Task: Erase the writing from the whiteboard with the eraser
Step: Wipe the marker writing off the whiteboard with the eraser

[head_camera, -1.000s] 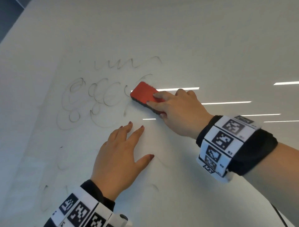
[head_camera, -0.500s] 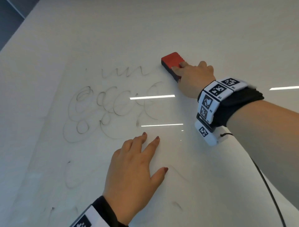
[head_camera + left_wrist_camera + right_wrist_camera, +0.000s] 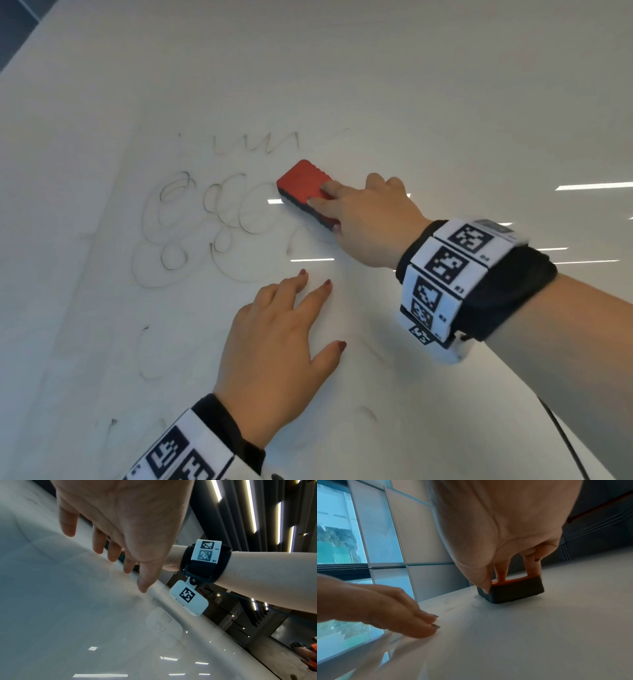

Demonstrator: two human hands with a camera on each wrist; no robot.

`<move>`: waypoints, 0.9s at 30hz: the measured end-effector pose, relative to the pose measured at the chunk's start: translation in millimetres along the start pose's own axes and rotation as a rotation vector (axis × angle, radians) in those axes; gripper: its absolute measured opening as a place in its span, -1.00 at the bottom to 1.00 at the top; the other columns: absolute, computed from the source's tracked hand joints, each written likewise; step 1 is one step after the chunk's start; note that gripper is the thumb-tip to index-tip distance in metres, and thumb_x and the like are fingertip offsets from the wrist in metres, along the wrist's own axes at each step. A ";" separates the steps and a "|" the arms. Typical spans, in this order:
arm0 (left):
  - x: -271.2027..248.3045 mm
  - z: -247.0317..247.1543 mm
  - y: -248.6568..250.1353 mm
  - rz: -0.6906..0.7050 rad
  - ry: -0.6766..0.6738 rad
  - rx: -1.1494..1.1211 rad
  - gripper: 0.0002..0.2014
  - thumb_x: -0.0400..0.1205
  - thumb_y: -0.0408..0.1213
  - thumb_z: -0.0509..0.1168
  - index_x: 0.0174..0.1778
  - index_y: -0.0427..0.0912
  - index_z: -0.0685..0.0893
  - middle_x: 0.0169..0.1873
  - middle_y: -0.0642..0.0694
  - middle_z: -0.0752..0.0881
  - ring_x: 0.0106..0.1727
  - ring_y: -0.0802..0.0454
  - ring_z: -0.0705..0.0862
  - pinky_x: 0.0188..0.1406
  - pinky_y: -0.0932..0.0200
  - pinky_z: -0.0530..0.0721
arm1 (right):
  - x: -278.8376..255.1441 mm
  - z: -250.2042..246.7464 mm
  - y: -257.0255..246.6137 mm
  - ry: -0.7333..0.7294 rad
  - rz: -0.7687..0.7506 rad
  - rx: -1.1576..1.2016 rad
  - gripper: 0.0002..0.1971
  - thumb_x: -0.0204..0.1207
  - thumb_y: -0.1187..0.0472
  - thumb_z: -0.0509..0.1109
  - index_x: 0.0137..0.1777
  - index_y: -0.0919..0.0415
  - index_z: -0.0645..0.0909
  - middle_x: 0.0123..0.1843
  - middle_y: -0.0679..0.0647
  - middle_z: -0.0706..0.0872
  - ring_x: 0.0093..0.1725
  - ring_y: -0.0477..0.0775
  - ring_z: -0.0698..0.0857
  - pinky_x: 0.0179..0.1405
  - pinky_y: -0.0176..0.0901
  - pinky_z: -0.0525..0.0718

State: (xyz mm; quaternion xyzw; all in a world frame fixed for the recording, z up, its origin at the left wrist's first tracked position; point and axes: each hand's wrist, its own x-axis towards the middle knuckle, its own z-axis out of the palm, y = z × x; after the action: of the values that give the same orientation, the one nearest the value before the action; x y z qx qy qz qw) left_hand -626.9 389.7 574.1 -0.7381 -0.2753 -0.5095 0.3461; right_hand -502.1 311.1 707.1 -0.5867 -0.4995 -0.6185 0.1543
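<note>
A red-topped eraser (image 3: pixel 303 183) with a dark felt base (image 3: pixel 513 591) sits flat on the whiteboard (image 3: pixel 445 85). My right hand (image 3: pixel 363 219) grips it, thumb on the near side and fingers on top. It lies at the right end of faint looping black writing (image 3: pixel 212 219), below a fainter zigzag line (image 3: pixel 253 145). My left hand (image 3: pixel 274 346) presses flat on the board nearer to me, fingers spread and straight; the left wrist view shows its palm (image 3: pixel 123 520) above the surface.
Faint smudged strokes (image 3: pixel 144 353) remain low on the left of the board. Ceiling lights reflect as bright bars (image 3: pixel 596 186) on the right. The board's left edge (image 3: pixel 20 58) borders a dark floor. A cable (image 3: pixel 561 442) trails from my right wrist.
My right hand swept the eraser up and right to the end of the zigzag line, then back down and left onto the looped writing. The zigzag's right tail has faded. My left hand stayed put.
</note>
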 end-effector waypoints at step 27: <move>-10.6 1.6 4.5 -0.067 -0.033 -0.106 -0.28 0.59 0.32 0.02 0.62 0.29 -0.14 0.63 0.21 -0.15 0.64 0.19 -0.16 0.58 0.20 -0.05 | -34.1 14.2 11.2 0.040 -0.068 0.094 -0.46 0.70 0.13 0.06 0.62 -0.31 0.09 0.67 -0.15 0.16 0.19 0.22 0.41 0.11 0.05 0.32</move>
State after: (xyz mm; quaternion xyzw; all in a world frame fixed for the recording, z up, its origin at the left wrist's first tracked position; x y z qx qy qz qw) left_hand -626.2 387.7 562.7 -0.7541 -0.2781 -0.5223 0.2849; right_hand -476.3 303.9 679.3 -0.5491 -0.5444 -0.6107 0.1704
